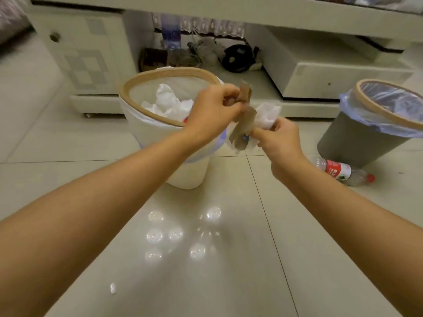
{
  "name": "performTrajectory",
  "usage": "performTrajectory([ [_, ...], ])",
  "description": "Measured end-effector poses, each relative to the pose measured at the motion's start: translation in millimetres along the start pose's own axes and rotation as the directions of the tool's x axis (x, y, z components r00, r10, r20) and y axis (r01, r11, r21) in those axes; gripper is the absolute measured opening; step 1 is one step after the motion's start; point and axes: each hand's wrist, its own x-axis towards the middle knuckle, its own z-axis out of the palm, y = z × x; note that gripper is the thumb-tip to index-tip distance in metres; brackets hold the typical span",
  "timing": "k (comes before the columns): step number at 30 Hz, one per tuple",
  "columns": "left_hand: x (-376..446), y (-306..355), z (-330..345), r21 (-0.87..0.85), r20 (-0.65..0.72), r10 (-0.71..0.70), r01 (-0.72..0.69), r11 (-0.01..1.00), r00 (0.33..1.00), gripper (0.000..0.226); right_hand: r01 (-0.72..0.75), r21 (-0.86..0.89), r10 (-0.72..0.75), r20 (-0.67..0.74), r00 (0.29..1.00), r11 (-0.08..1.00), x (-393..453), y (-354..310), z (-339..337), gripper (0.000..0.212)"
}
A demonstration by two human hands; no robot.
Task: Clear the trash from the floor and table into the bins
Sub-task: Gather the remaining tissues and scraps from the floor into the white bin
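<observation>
From the head camera, both bare arms reach forward over a glossy tiled floor (pixel 229 259). The left hand (pixel 212 113) has its fingers curled in a grip on a scrap of brown cardboard (pixel 245 93), held up just right of the white bin's rim. The right hand (pixel 278 139) pinches a bundle of trash: a second piece of brown cardboard (pixel 242 131) hanging downward and a crumpled white tissue (pixel 266 116) sticking up above the fingers. The two hands are close together, the cardboard pieces nearly touching; whether they are one torn piece cannot be told through the blur.

The white bin (pixel 146 131) stands on the floor behind the left hand, lined with a bag and ringed by a tan hoop; crumpled white paper (pixel 169 104) lies inside it. A grey bin (pixel 350 140) with a bluish liner stands well to the right. A plastic bottle (pixel 341 171) with a red label and red cap lies on its side on the floor, just in front of the grey bin.

Behind, a low white cabinet (pixel 89 56) and a shelf holding cluttered items are blurred.
</observation>
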Motion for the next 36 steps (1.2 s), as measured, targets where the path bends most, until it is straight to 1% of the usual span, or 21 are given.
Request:
performTrajectory([
  [2,23.5,-6.4,-26.5,0.002,-0.096,-0.017,0.017,1.000,0.995,0.009,0.062,0.002,-0.062,0.008,0.998,0.998,24.9,-18.9,21.2,0.020],
  [4,40.9,-20.6,-50.0,0.039,-0.167,-0.075,0.082,0.996,0.983,0.011,0.106,0.004,-0.106,0.011,0.994,0.994,47.5,-34.1,43.8,0.020],
  [6,52.1,-41.1,-64.8,0.130,-0.127,-0.194,0.210,0.969,0.973,0.015,0.130,-0.036,-0.128,0.040,0.991,0.991,66.1,-42.4,67.5,0.024],
  [8,53.6,-59.6,-69.7,0.257,-0.017,-0.341,0.334,0.907,0.940,0.026,0.084,-0.143,-0.065,0.128,0.990,0.986,74.4,-43.4,86.9,0.035],
  [10,50.8,-72.5,-69.5,0.295,0.009,-0.394,0.374,0.879,0.919,0.029,0.039,-0.241,0.007,0.186,0.982,0.970,77.2,-38.5,97.5,0.041],
  [13,42.4,-75.6,-67.9,0.256,-0.072,-0.349,0.356,0.899,0.934,0.035,0.028,-0.228,0.017,0.192,0.981,0.973,77.2,-33.6,98.5,0.050],
  [15,36.7,-75.7,-64.4,0.279,-0.124,-0.311,0.334,0.901,0.942,0.043,0.036,-0.207,0.012,0.223,0.975,0.978,73.8,-34.7,94.3,0.043],
  [17,29.0,-72.0,-60.6,0.327,-0.152,-0.211,0.250,0.911,0.966,0.051,0.048,-0.197,0.008,0.273,0.962,0.979,68.5,-35.4,88.2,0.037],
  [18,26.2,-69.6,-57.7,0.344,-0.116,-0.143,0.175,0.923,0.983,0.053,0.062,-0.168,-0.009,0.301,0.953,0.984,65.9,-35.3,84.5,0.034],
  [19,24.3,-67.2,-55.2,0.352,-0.046,-0.084,0.095,0.931,0.995,0.052,0.075,-0.126,-0.030,0.327,0.945,0.989,63.2,-35.3,81.3,0.031],
  [21,22.5,-63.7,-50.3,0.342,0.095,-0.038,0.003,0.940,0.995,0.051,0.069,-0.040,-0.051,0.343,0.938,0.997,61.5,-34.4,76.4,0.034],
  [22,22.9,-62.3,-48.9,0.331,0.130,-0.053,0.008,0.944,0.990,0.052,0.044,0.002,-0.042,0.335,0.941,0.999,62.4,-32.8,74.7,0.038],
  [24,23.4,-54.6,-49.1,0.309,0.146,-0.128,0.077,0.948,0.981,0.047,-0.005,0.075,-0.018,0.305,0.952,0.997,63.8,-29.6,70.9,0.049],
  [25,23.8,-53.1,-49.8,0.348,0.144,-0.159,0.100,0.932,0.977,0.041,-0.016,0.097,-0.013,0.288,0.957,0.995,64.2,-28.0,68.7,0.053],
  [27,25.5,-54.5,-51.8,0.543,0.130,-0.209,0.107,0.833,0.969,0.027,0.013,0.099,-0.039,0.264,0.964,0.995,62.5,-25.6,63.3,0.048],
  [28,25.3,-55.7,-52.0,0.619,0.118,-0.239,0.117,0.777,0.964,0.025,0.037,0.089,-0.058,0.256,0.965,0.995,61.1,-24.6,59.5,0.045],
  [29,25.0,-56.9,-50.7,0.648,0.102,-0.257,0.132,0.750,0.961,0.024,0.052,0.080,-0.071,0.250,0.966,0.995,59.9,-23.5,54.4,0.042],
  [30,24.3,-57.1,-48.7,0.632,0.084,-0.250,0.142,0.762,0.965,0.024,0.062,0.064,-0.076,0.251,0.965,0.996,59.0,-22.6,48.8,0.039],
  [32,23.4,-52.0,-44.9,0.556,0.006,-0.144,0.117,0.823,0.989,0.024,0.095,-0.006,-0.089,0.295,0.951,0.995,58.9,-25.1,36.8,0.036],
  [34,27.1,-38.5,-34.4,0.479,-0.064,-0.051,0.075,0.875,0.997,0.025,0.143,-0.068,-0.111,0.348,0.931,0.987,60.3,-32.3,18.9,0.034],
  [36,35.3,-23.9,-15.7,0.408,-0.099,-0.024,0.062,0.911,0.995,0.025,0.172,-0.114,-0.121,0.363,0.924,0.978,59.4,-37.4,-4.5,0.032],
])
